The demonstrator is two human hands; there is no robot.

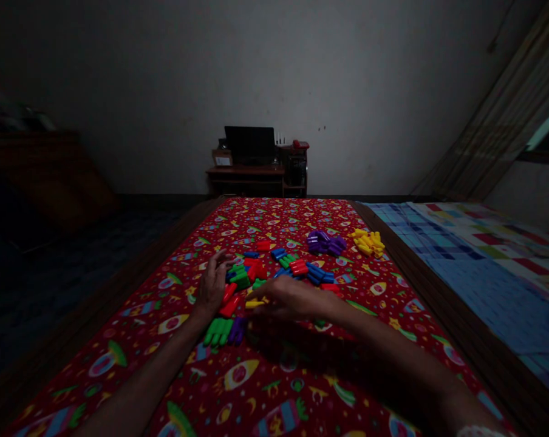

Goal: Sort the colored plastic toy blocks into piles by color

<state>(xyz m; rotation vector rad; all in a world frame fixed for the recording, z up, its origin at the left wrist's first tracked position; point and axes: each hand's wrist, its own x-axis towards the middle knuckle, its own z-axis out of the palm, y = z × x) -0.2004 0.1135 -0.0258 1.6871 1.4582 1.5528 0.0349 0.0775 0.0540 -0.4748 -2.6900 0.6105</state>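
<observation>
My left hand point(212, 285) rests at the left edge of a spread of coloured plastic toy pieces, fingers stretched out beside green pieces point(239, 278) and red pieces point(229, 303). From the right, my right hand point(286, 297) reaches in over the spread, its finger and thumb around a yellow plastic piece point(254, 304). Close to me lie a green ribbed piece point(218, 332) and a purple piece point(237, 331). Beyond my right hand are blue pieces point(317, 274) and a red piece point(298, 267). Part of the spread is hidden under that hand.
A purple pile point(325, 243) and a yellow pile point(368, 243) sit farther right on the red patterned cloth point(238, 376). A desk with a monitor point(250, 144) stands against the far wall. At right is a bed-like surface with a blue checked cover point(443, 267).
</observation>
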